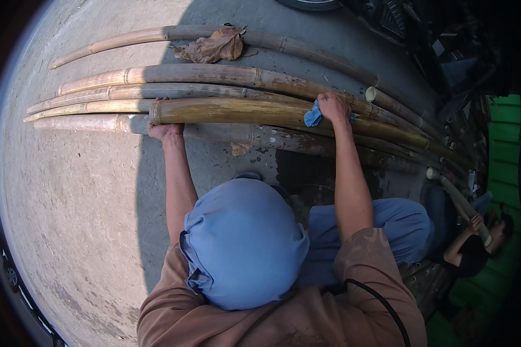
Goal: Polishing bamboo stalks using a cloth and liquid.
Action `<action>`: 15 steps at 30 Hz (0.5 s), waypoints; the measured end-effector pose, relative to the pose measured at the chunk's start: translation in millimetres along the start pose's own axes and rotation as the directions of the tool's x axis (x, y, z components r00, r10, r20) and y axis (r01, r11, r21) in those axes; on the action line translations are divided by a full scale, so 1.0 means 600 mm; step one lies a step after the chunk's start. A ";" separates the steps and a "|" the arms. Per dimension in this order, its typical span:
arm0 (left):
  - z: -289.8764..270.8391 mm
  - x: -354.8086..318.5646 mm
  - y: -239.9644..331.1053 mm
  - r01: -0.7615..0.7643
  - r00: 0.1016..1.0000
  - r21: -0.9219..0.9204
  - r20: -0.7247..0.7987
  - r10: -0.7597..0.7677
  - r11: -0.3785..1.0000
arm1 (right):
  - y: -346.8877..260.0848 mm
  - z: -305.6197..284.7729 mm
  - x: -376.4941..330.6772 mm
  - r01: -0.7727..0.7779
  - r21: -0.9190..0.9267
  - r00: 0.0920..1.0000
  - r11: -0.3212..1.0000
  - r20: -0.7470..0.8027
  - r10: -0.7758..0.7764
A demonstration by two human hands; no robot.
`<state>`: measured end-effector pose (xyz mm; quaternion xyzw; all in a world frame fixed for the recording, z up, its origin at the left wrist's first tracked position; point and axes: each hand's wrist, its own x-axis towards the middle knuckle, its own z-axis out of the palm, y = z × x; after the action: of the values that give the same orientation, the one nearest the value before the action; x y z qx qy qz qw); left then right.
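My left hand (167,128) grips the left end of a yellow-brown bamboo pole (237,111), its fingers wrapped round from underneath. Farther right along that pole, my right hand (333,107) is closed around a crumpled blue cloth (313,115) pressed against the bamboo. The pole lies crosswise in front of me, its surface looking wet or glossy near the cloth. Just beyond it run more bamboo poles (194,74), roughly parallel. A thicker, dirt-marked pole (295,140) lies on the near side, partly covered by the held one.
A dry brown leaf (215,46) rests on the farthest pole. At right, another person (474,248) holds a bamboo piece (466,208) near green panels (506,150). A dark wet patch (304,170) marks the concrete. Rounded blue fabric (246,243) fills the lower middle. A wheel (309,4) shows at the top.
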<state>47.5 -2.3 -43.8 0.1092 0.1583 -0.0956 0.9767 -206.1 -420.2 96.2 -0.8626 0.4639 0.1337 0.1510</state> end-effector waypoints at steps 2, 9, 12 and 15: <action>0.005 0.001 -0.027 0.001 1.000 -0.007 0.011 -0.001 1.000 | 0.025 0.022 0.010 -0.041 -0.080 0.985 0.996 -0.173 0.027; -0.029 -0.004 -0.007 0.001 0.999 0.029 -0.033 0.000 1.000 | -0.421 0.161 -0.201 0.716 0.179 0.695 0.675 -0.284 -0.661; -0.049 -0.007 0.031 0.095 0.995 0.004 0.010 -0.095 0.995 | -0.473 0.169 -0.264 0.819 0.153 0.573 0.553 -0.158 -0.804; -0.053 0.005 0.045 -0.022 0.993 0.025 -0.117 0.025 0.999 | -0.400 0.174 -0.235 0.900 0.044 0.433 0.433 -0.191 -0.881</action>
<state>46.9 30.8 -69.3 0.1278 0.2130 -0.0792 0.9654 -89.3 -147.1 85.2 -0.9714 -0.0441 -0.0594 0.2257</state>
